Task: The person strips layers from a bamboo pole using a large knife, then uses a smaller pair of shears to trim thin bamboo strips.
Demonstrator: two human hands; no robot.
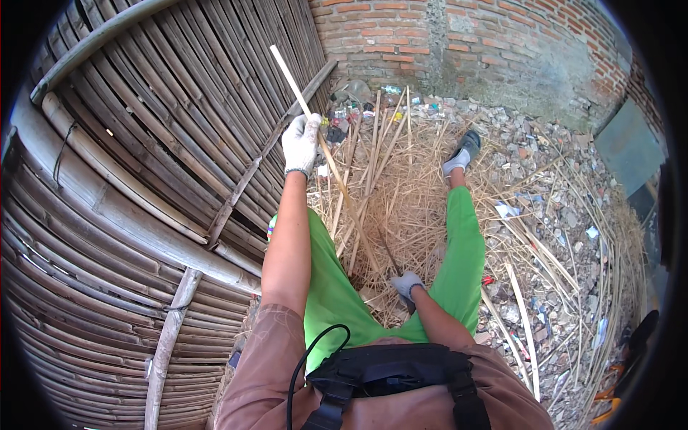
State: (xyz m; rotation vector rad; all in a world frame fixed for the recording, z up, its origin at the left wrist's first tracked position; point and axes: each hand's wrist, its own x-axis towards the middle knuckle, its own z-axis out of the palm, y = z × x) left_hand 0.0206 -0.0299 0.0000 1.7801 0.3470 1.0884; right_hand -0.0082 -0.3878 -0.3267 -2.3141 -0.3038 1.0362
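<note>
In a white knit glove, my left hand (299, 145) is closed round a long bamboo strip (335, 165), well out in front of me. The strip is pale at its far end and tan lower down, slanting back toward the ground between my legs. My right hand (407, 284), also gloved, is low between my thighs, closed on a knife (390, 254) with a thin dark blade pointing away and slightly left. The strip's near end lies close to the blade; whether they touch I cannot tell. Part of the knife's handle is hidden by the hand.
Bamboo shavings (416, 193) and several loose strips (374, 136) cover the ground between my legs. A bamboo slat wall (158, 122) stands close on the left, a brick wall (387, 32) ahead. Rubble (516, 143) and more strips (522, 315) lie to the right, near a grey panel (631, 147).
</note>
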